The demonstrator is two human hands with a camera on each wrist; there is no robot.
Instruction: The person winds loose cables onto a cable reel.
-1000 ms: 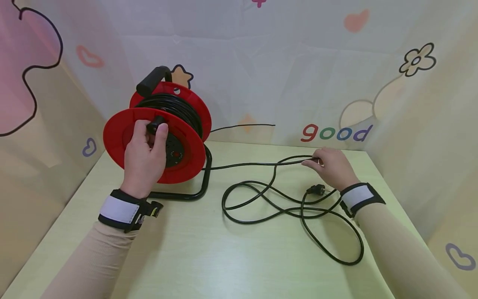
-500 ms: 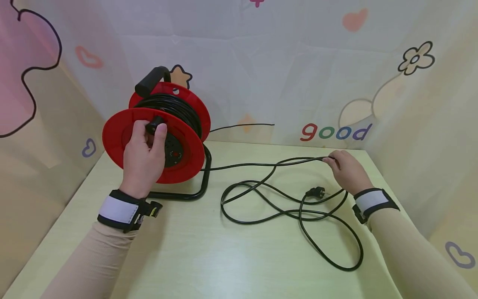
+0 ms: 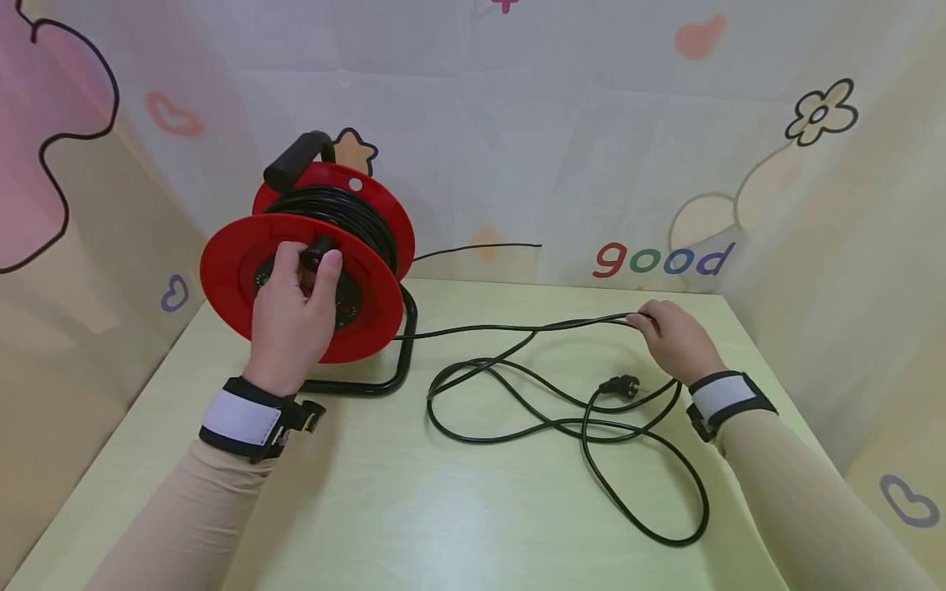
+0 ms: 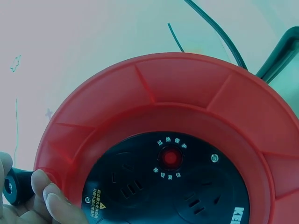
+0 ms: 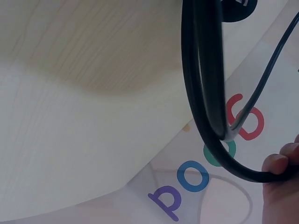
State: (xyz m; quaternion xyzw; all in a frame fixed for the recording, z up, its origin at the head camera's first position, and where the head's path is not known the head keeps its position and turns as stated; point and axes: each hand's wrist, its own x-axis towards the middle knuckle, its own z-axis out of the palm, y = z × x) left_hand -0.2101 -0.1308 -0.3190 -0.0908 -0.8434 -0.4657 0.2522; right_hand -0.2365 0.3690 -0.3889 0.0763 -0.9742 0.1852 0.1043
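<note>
A red cable reel point(image 3: 227, 267) with black cord wound on it stands at the left on a black tube frame. My left hand point(image 3: 291, 324) grips the black crank knob point(image 3: 319, 249) on its front disc. In the left wrist view the knob point(image 4: 19, 187) lies between thumb and fingers, beside the black socket panel point(image 4: 149, 182). My right hand point(image 3: 681, 341) pinches the black cable point(image 3: 473, 328) that runs out from the reel. In the right wrist view the cable point(image 5: 243, 174) passes under the fingertips and bends back in a loop.
Loose cable loops point(image 3: 484, 441) lie on the pale table point(image 3: 399, 509), with the black plug point(image 3: 621, 387) among them. The reel's carrying handle point(image 3: 291, 162) rises at its top. A printed curtain point(image 3: 473, 139) hangs behind and at both sides.
The knob and left hand have shifted slightly right and down as the reel turned. My right hand slid right along the cable, then came slightly back left; the loops shifted left.
</note>
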